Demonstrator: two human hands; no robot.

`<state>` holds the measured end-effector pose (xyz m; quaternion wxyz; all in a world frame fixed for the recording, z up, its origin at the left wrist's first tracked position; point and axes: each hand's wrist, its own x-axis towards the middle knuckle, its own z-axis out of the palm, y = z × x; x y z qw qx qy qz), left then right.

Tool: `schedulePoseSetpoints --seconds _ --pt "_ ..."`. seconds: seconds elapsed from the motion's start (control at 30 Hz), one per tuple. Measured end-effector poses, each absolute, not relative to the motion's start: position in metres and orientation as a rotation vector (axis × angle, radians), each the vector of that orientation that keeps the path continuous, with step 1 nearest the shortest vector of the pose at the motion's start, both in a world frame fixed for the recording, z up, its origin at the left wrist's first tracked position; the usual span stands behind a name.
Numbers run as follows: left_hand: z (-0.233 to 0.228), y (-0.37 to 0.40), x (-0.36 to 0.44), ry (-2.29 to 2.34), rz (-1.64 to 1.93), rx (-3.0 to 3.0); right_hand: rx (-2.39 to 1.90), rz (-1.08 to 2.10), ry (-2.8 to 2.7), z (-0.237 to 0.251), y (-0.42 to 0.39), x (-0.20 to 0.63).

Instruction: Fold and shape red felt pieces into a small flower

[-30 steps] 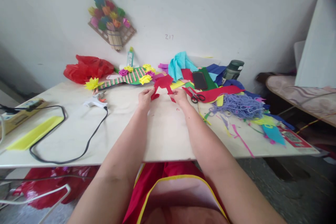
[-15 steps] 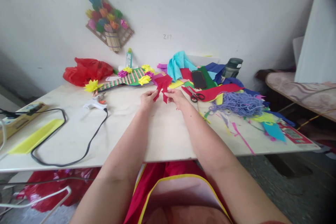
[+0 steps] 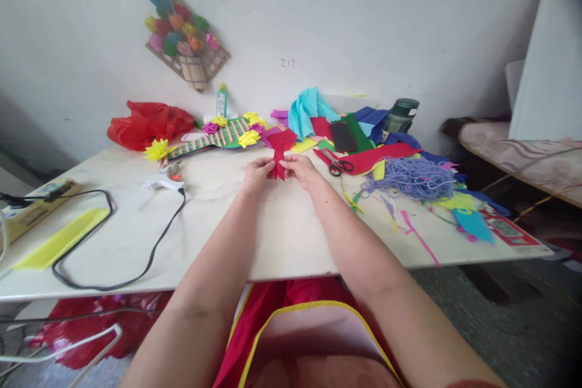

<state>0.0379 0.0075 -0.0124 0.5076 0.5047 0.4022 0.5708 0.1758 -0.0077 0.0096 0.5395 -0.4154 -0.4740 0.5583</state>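
Hands meet mid-counter [image 3: 291,236]: left hand [image 3: 257,171] & right hand [image 3: 300,170] both pinch a red cut-felt piece [image 3: 280,148], spread wide a sec ago, now gathered narrow btwn fingertips, w/ red-handled scissors [image 3: 339,163] idle nearby — folding seems underway.

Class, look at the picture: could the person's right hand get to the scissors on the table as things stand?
Probably yes. The scissors lie in the open on the table, just right of the right hand, with nothing between them. But that hand and the left hand are pinching a red felt piece, which would have to be released first.
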Motion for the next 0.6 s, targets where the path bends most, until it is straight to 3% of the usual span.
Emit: schedulePoseSetpoints --seconds 0.6 --pt "-0.0169 0.0086 0.0377 0.793 1.332 1.129 -1.064 1.242 -0.989 0.0108 -0.0126 0.1684"
